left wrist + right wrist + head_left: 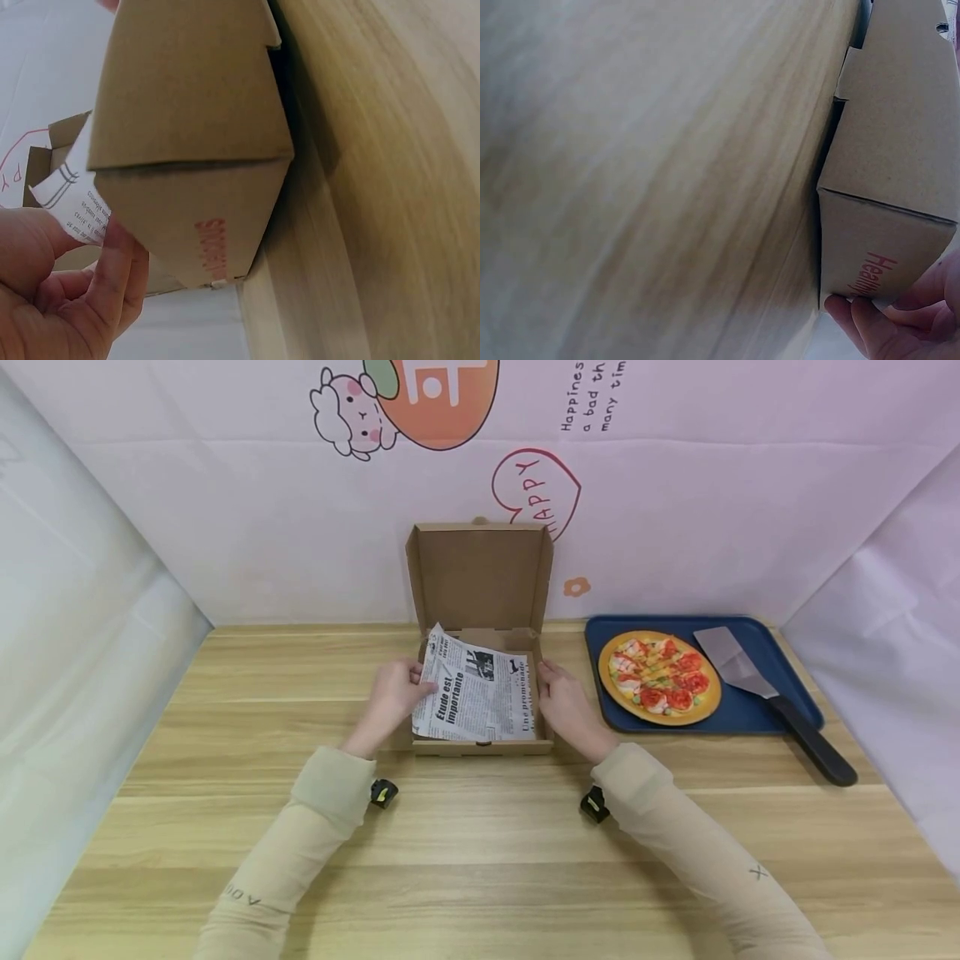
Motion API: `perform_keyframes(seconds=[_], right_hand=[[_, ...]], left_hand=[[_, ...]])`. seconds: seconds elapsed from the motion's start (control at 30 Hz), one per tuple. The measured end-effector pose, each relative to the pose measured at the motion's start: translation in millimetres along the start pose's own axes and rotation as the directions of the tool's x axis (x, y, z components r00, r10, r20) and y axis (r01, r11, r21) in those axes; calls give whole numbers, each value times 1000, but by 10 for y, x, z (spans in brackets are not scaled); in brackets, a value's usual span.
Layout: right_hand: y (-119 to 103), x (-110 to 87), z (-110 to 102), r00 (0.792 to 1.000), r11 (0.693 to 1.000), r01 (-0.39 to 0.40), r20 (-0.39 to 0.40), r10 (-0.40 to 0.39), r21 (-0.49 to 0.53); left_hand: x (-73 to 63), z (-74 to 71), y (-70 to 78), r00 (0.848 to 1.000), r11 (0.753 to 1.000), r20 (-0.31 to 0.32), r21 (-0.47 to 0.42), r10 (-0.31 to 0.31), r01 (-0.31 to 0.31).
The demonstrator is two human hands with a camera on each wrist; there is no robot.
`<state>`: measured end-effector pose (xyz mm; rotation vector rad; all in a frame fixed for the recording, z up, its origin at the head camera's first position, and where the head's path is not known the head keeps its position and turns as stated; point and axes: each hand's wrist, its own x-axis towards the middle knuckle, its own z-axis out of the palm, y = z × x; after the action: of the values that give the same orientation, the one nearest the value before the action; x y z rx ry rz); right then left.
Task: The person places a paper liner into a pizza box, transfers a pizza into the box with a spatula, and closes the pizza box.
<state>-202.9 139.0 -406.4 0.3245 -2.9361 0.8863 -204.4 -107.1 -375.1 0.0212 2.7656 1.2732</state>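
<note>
An open cardboard pizza box point(480, 748) stands on the table with its lid point(483, 577) raised against the backdrop. Inside it lies a sheet of newspaper-print paper point(480, 702), tilted, its left edge lifted above the box's left wall. My left hand point(393, 693) pinches that edge between thumb and fingers; the left wrist view shows the paper point(75, 191) there, with fingers against the box wall point(187, 225). At the opposite side, my right hand point(567, 702) grips the box's right wall. Its fingers point(870, 322) lie along the outer face, while the thumb is partly hidden.
To the right, a blue tray point(615, 720) holds a pizza point(660, 677) on a round orange-yellow base. A spatula point(738, 664) leans across the tray, its black handle over the edge. White printed cloth point(262, 527) hangs behind the wooden table point(480, 877).
</note>
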Motion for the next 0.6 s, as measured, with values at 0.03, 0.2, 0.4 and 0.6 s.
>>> perform_keyframes(seconds=[0.03,0.2,0.4,0.6], right_hand=[[-1,-2,-2,1000,1000,1,1,-1,0],[6,-5,-6,1000,1000,10,-6,-10,-3],[7,-3,6,999,1000,18,-28,-18,-4],[3,0,6,1000,1000,6,-22,-6,4]], left_hand=[[4,11,3,1000,1000,2,-2,-3,3],[14,70,21,1000,1000,14,-15,-12,12],[17,125,46,1000,1000,18,-9,-24,24],[6,139,48,999,998,23,45,-34,33]])
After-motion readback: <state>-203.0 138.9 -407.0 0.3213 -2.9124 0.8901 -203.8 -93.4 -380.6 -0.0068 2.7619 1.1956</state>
